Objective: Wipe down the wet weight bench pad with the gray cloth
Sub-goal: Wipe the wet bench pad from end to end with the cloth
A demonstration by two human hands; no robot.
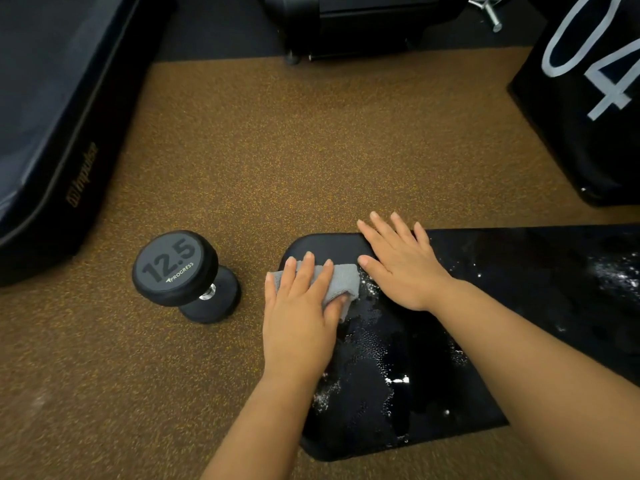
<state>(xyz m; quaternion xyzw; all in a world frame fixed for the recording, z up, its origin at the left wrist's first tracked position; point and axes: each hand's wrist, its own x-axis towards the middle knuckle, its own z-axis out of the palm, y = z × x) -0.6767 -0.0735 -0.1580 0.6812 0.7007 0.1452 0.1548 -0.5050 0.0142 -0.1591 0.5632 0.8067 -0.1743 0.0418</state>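
The black weight bench pad [398, 375] runs from the lower middle toward the right edge, covered with water droplets and wet streaks. A folded gray cloth [341, 280] lies on the pad's left end. My left hand [299, 317] presses down on the cloth, fingers spread over it and thumb curled around its right edge. My right hand [398, 261] rests flat on the pad just right of the cloth, fingers apart, holding nothing. The pad's far left corner looks matte and dry.
A black 12.5 dumbbell [181, 275] lies on the speckled brown floor [277, 150] left of the pad. A dark padded bench [52, 116] stands at far left, a black box marked 04 [588, 81] at upper right, dark equipment [346, 26] at the top.
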